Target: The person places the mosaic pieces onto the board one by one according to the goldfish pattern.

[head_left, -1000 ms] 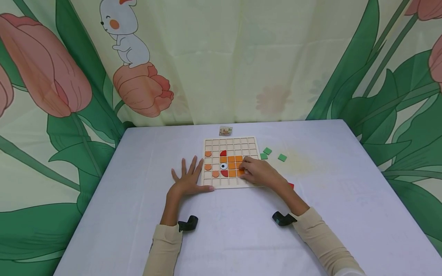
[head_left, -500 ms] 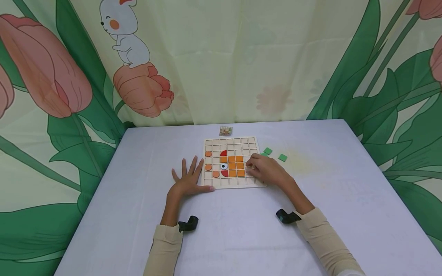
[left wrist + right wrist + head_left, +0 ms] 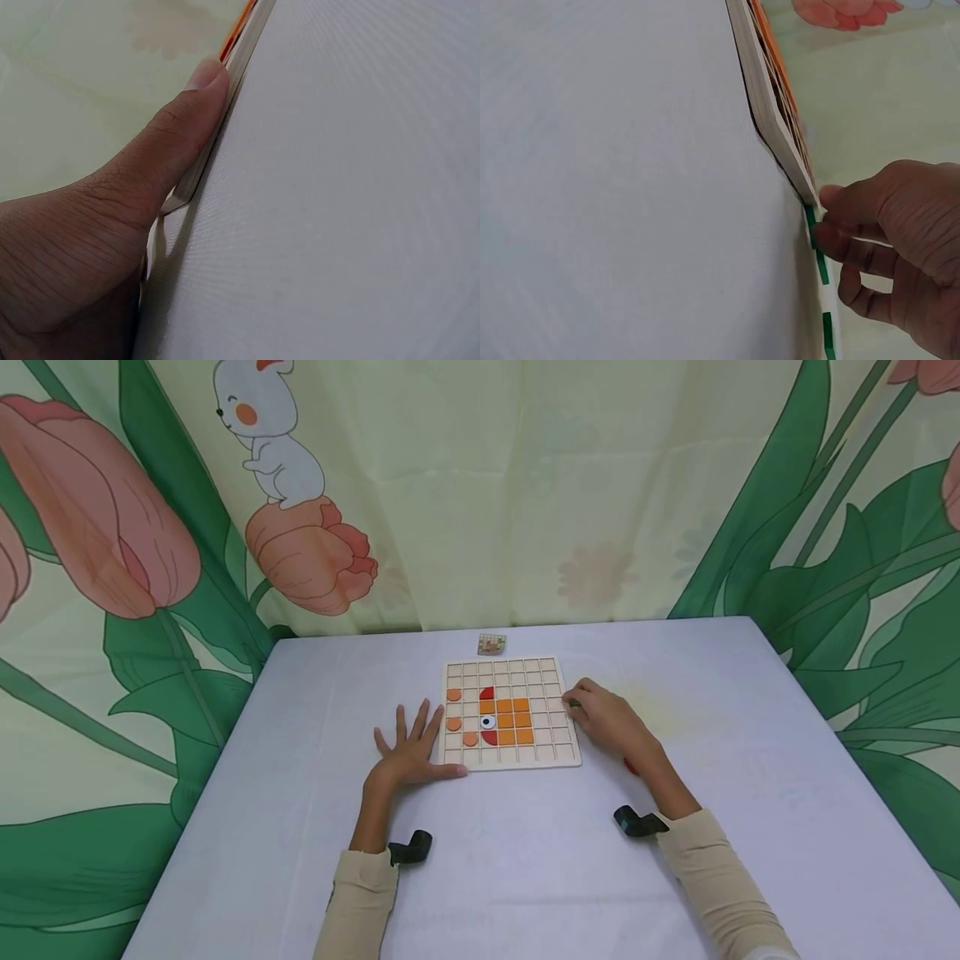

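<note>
A pale wooden grid board (image 3: pixel 510 668) lies on the table. Orange square tiles (image 3: pixel 514 720), red rounded pieces (image 3: pixel 489 737), a white eye piece (image 3: pixel 487 722) and orange discs (image 3: pixel 453 724) sit in its cells. My left hand (image 3: pixel 408 756) spreads beside the board's left edge, its thumb (image 3: pixel 176 124) resting on the near corner. Just past the right edge, my right hand (image 3: pixel 611 718) has its thumb and forefinger curled about a green square tile (image 3: pixel 811 223), largely covered by the fingers in the head view. That tile still lies low by the board's corner.
Two more green tiles (image 3: pixel 827 334) lie in line on the table beyond the held one. A red piece (image 3: pixel 631 766) shows partly under my right wrist. Behind the board is a small patterned card (image 3: pixel 492 644). A printed curtain (image 3: pixel 465 527) hangs at the table's far edge.
My right hand has left the orange tiles on the board and moved right, past the board's edge, to the green tile. The left hand has stayed in place.
</note>
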The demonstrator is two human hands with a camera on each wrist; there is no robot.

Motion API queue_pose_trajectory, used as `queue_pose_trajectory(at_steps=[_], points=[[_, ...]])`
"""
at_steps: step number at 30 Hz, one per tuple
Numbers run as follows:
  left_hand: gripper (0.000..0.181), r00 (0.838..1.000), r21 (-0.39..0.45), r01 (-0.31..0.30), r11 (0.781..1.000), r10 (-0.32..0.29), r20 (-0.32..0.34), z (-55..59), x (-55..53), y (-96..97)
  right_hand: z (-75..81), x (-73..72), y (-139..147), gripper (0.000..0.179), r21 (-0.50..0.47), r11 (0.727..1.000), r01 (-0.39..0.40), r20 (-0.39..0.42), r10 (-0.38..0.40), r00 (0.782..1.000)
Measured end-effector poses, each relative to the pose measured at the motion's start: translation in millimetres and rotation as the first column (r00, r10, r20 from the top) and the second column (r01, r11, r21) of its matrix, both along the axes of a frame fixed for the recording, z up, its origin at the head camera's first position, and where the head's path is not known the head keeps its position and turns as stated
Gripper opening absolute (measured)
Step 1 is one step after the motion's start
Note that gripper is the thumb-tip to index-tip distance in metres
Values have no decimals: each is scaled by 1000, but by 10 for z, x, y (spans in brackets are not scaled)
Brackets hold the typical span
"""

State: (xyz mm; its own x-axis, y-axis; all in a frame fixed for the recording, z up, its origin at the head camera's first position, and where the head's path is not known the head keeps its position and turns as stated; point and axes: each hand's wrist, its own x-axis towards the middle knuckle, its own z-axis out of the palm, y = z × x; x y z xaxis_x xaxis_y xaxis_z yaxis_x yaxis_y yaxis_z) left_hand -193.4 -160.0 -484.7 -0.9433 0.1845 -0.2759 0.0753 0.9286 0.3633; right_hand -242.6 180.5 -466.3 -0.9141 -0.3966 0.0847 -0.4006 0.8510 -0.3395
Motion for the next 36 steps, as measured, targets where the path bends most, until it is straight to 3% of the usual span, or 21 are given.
queue_pose_trajectory(at_steps=[17, 36], points=[[121, 1000, -2, -2, 1000, 2, -6, -17, 1, -1, -22, -66, 115, 41, 23, 998, 53, 36, -54, 998], [121, 1000, 9, -4, 1000, 4, 0, -5, 3, 0, 5, -76, 120, 33, -14, 998, 66, 84, -65, 994]])
